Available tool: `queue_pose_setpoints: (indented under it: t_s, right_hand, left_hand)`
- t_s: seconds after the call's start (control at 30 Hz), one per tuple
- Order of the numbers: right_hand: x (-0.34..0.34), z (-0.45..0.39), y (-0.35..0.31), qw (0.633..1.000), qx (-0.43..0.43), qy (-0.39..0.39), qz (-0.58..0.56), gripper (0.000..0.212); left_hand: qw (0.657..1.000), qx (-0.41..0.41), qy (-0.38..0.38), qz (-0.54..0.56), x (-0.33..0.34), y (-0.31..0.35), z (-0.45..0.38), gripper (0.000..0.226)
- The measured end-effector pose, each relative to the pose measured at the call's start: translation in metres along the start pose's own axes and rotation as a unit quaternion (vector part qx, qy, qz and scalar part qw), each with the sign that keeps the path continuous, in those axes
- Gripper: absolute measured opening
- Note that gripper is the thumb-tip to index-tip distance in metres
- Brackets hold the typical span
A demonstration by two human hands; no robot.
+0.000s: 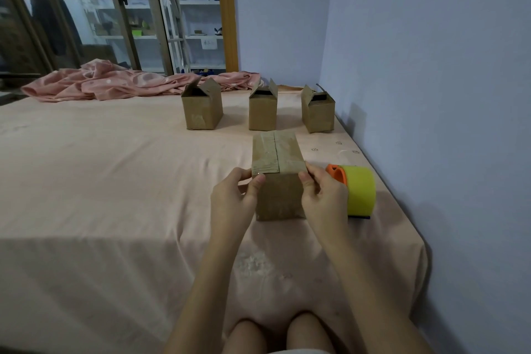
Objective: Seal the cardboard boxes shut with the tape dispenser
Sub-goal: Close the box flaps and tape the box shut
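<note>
**Holding the near box, dispenser just off to the right**

Both hands pinch the near box (277,178) at its top front corners, left hand (234,195) and right hand (323,195). Its seam runs straight away from me. The tape dispenser (356,188) sits on the bed (115,181) just beside the right hand, so that one's nearer. Three open boxes (263,109) wait behind.

Your single head view: looks forward and down over bed (115,181), hands close at 6 o'clock, wall (431,66) at 3.
</note>
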State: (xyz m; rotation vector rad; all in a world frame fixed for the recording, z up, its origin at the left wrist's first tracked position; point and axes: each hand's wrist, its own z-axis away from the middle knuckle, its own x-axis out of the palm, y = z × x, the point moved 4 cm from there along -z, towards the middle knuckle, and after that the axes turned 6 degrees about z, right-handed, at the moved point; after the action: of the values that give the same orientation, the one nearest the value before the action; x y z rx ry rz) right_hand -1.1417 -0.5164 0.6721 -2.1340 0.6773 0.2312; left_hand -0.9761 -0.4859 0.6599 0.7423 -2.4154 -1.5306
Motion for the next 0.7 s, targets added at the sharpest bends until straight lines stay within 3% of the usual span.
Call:
queue_pose_setpoints:
  t_s: [0.23,0.33,0.47,0.57,0.67,0.7]
  right_hand:
    - [-0.001,0.002,-0.001,1.0,0.007,0.003,0.017,0.027]
    - [0.002,0.005,-0.001,1.0,0.02,-0.017,0.005,0.03]
    - [0.006,0.002,0.004,0.98,0.109,-0.079,-0.149,0.032]
    - [0.008,-0.012,0.012,0.95,0.195,-0.081,-0.23,0.01]
    - [0.017,-0.04,0.014,0.933,0.258,-0.084,-0.236,0.026]
    - [0.022,-0.05,0.015,0.925,0.282,-0.09,-0.24,0.035]
  left_hand:
    - [1.0,-0.013,-0.008,0.003,0.0,-0.002,0.001,0.007]
    - [0.999,-0.025,-0.018,0.007,-0.001,-0.002,0.002,0.017]
    - [0.997,-0.06,-0.026,0.041,-0.004,0.001,0.001,0.017]
    - [0.996,-0.077,-0.032,0.027,-0.006,0.005,0.006,0.015]
    - [0.986,-0.135,0.022,-0.093,-0.01,0.002,0.024,0.053]
    - [0.985,-0.134,0.046,-0.098,-0.01,0.005,0.035,0.055]
